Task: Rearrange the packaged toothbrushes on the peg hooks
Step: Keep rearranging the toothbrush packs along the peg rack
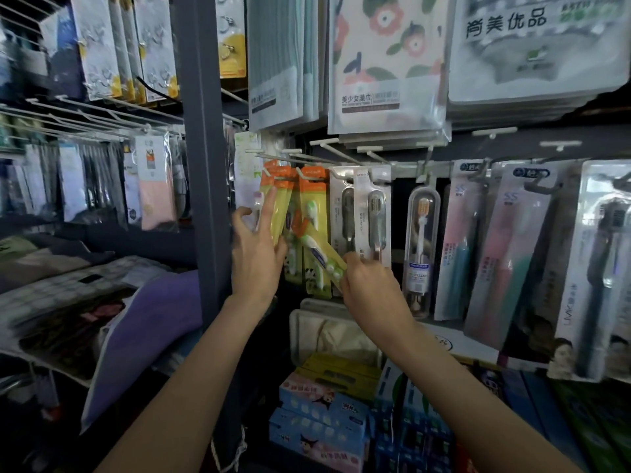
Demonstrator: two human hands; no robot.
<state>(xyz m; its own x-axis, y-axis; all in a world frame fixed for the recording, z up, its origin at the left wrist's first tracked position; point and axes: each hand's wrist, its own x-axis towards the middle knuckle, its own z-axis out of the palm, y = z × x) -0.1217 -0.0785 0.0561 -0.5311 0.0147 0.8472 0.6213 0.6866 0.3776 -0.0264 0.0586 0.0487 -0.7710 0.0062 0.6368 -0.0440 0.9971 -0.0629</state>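
Orange-and-yellow carded toothbrush packs (278, 196) hang on white wire peg hooks (273, 158) at centre frame, just right of a dark grey upright post (201, 165). Left hand (257, 254) is raised against the leftmost pack, index finger straight up along its face, thumb spread to the side, fingers extended, gripping nothing. Right hand (370, 285) pinches the lower end of a loose yellow toothbrush pack (321, 249) that tilts diagonally, its top pointing up-left toward the hanging ones; this pack is off the hooks. Silver-grey carded toothbrushes (370, 213) hang just right of the orange packs, then a clear case with a white toothbrush (421, 233), then pink and teal toothbrush packs (495, 247) at right frame. Floral towel packs (386, 59) hang in the upper centre. Blue and pink cartoon boxes (317, 414) sit at bottom centre. Purple folded cloth (150, 322) lies at lower left.
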